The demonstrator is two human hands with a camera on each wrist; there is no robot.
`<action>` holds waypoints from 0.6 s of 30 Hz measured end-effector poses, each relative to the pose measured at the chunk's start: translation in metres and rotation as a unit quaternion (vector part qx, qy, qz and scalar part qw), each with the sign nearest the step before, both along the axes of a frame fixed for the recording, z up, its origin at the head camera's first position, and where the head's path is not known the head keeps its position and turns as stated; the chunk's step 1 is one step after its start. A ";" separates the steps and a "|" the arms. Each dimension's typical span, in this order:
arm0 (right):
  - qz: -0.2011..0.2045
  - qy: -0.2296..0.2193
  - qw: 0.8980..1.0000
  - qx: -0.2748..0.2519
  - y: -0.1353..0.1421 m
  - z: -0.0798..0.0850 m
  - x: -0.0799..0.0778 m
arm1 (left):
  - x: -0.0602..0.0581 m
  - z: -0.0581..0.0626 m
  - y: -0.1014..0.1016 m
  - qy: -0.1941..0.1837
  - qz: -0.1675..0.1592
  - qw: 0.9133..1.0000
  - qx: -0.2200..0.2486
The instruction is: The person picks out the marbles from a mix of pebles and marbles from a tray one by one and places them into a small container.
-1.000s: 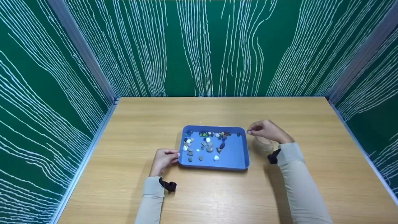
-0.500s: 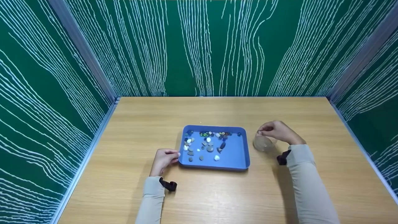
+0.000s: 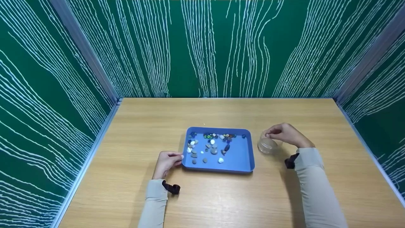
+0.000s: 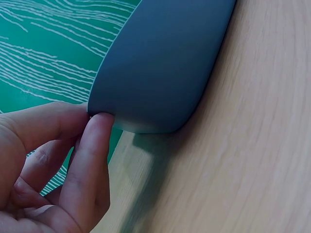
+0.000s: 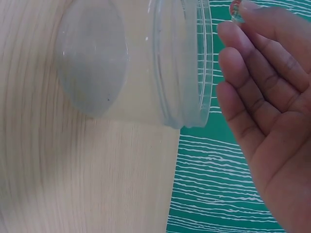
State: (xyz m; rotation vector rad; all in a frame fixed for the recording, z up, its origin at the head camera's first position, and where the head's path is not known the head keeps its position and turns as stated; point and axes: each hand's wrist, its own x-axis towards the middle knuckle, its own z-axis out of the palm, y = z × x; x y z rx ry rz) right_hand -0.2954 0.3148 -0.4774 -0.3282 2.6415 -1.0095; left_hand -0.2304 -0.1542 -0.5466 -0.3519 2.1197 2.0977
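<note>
A blue rectangular tray [image 3: 239, 158] lies on the table, holding pebbles and glass marbles. At its left side my left hand [image 3: 166, 161] pinches the rim between thumb and fingers; the left wrist view shows this grip at the tray's corner [image 4: 146, 73]. To the right of the tray stands a clear jar [image 3: 266, 146] without a lid, its inside bare in the right wrist view. My right hand [image 3: 287, 134] is over the jar's mouth. Between thumb and forefinger it pinches a small glass marble [image 5: 235, 11] with red and green in it; the other fingers are loosely bent.
Marbles [image 3: 208, 136] line the tray's far side, while grey stones [image 3: 214, 151] and white stones [image 3: 221, 160] are scattered nearer the middle and left. The wooden table [image 3: 221, 199] meets green, white-lined walls [image 3: 190, 47] behind and at both sides.
My right hand has moved right, from beside the tray's far right corner to over the jar. My left hand keeps its place on the rim.
</note>
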 end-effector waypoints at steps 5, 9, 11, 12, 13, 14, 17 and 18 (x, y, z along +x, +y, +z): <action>-0.002 0.007 1.000 0.000 0.000 0.001 0.001 | -0.003 -0.006 0.000 -0.005 0.012 1.000 -0.005; 0.007 0.024 1.000 -0.006 -0.001 0.000 0.001 | -0.004 -0.008 -0.001 -0.006 0.002 1.000 0.006; 0.010 0.026 1.000 -0.010 -0.002 0.000 0.000 | -0.005 -0.009 -0.002 -0.007 -0.006 1.000 0.013; 0.010 0.024 1.000 -0.011 -0.002 0.000 0.000 | -0.005 -0.009 -0.003 -0.006 -0.009 1.000 0.015; 0.008 0.022 1.000 -0.011 -0.003 -0.001 0.000 | -0.004 -0.008 -0.003 -0.006 -0.012 1.000 0.017; 0.007 0.020 1.000 -0.011 -0.003 0.000 -0.001 | -0.005 -0.008 -0.003 -0.006 -0.013 1.000 0.018; 0.001 0.010 1.000 -0.010 -0.006 0.000 -0.002 | -0.005 -0.008 -0.003 -0.007 -0.013 1.000 0.013; -0.001 0.007 1.000 -0.009 -0.007 0.000 -0.002 | -0.005 -0.008 -0.003 -0.007 -0.012 1.000 0.011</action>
